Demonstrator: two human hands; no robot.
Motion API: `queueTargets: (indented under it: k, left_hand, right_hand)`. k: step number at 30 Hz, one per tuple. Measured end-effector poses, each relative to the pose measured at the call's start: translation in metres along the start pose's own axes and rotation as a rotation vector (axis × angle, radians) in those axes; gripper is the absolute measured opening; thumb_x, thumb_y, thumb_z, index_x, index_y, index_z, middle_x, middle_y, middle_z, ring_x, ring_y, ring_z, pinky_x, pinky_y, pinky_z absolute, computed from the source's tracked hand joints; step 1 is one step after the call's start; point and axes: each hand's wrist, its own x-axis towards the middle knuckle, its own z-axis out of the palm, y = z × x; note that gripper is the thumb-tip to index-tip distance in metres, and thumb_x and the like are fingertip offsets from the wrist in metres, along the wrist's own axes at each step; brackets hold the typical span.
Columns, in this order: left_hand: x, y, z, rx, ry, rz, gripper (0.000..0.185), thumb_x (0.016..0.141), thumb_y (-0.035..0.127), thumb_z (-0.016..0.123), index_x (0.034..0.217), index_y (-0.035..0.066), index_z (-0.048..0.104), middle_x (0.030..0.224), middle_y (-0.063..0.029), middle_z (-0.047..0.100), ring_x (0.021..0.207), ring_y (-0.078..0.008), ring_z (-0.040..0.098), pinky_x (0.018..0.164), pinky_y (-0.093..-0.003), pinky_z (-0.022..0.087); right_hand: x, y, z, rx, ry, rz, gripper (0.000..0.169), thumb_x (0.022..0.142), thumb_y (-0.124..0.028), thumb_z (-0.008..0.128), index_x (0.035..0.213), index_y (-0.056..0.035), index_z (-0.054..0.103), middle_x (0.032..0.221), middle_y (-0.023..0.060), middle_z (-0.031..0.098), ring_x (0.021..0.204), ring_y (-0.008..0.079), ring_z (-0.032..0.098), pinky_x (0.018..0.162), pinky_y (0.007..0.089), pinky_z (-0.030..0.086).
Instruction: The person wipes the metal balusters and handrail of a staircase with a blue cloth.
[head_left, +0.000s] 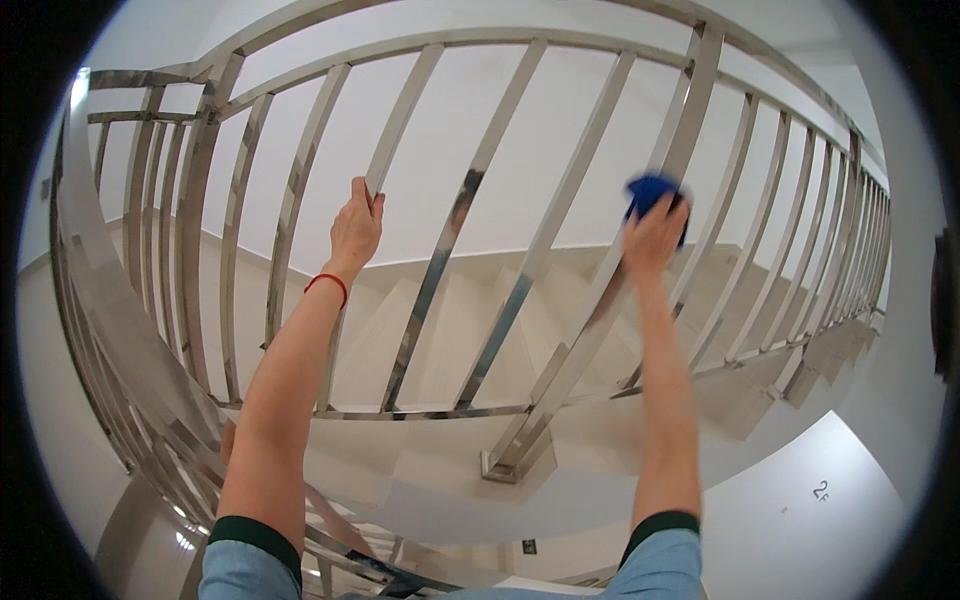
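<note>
Directly ahead stands a polished metal stair railing (517, 225) with square balusters. My left hand (357, 229), with a red band on its wrist, grips one metal baluster (405, 112) left of the middle. A blue cloth (654, 192) is under my right hand (654, 229), pressed against the thick metal post (694, 112) right of the middle; hand and cloth are slightly blurred. The fingers of my right hand are bent over the cloth, and the part of the post behind them is hidden.
Beige stairs (465, 322) lie behind the railing, below a white wall (480, 150). A second metal handrail (112, 277) curves down at the left. The post's foot (499, 466) rests at a step's edge. A white surface bearing writing (787, 510) is at the lower right.
</note>
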Motion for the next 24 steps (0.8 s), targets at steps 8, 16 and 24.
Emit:
queueTargets:
  k: [8,16,24]
  left_hand:
    - [0.0,0.007,-0.001,-0.039,-0.014,0.024,0.024,0.101,0.024,0.048,0.111,0.006,0.037,0.079,-0.0216,0.065,0.074,-0.0461,0.063,0.063,-0.0558,0.047]
    - [-0.001,0.004,0.0,-0.005,0.026,0.042,0.025,0.1,0.025,0.049,0.108,0.005,0.036,0.077,-0.0231,0.064,0.074,-0.048,0.061,0.063,-0.0571,0.046]
    - [0.002,0.012,0.003,-0.024,-0.052,0.002,0.029,0.1,0.029,0.048,0.109,0.004,0.037,0.083,-0.0216,0.066,0.079,-0.0469,0.063,0.069,-0.0569,0.047]
  right_hand:
    - [0.191,-0.027,0.042,0.279,-0.028,0.04,0.069,0.087,-0.035,0.065,0.136,0.0061,0.039,0.137,0.0361,0.036,0.129,0.0502,0.036,0.108,0.0499,0.035]
    - [0.069,-0.113,0.056,0.375,-0.117,0.432,0.084,0.081,-0.032,0.061,0.144,0.0085,0.024,0.124,0.0341,0.047,0.1,0.0494,0.06,0.087,0.0528,0.05]
    - [-0.233,-0.176,-0.064,0.413,-0.544,0.319,0.081,0.081,-0.025,0.068,0.138,0.0129,0.024,0.132,0.0424,0.033,0.103,0.0559,0.053,0.089,0.0595,0.046]
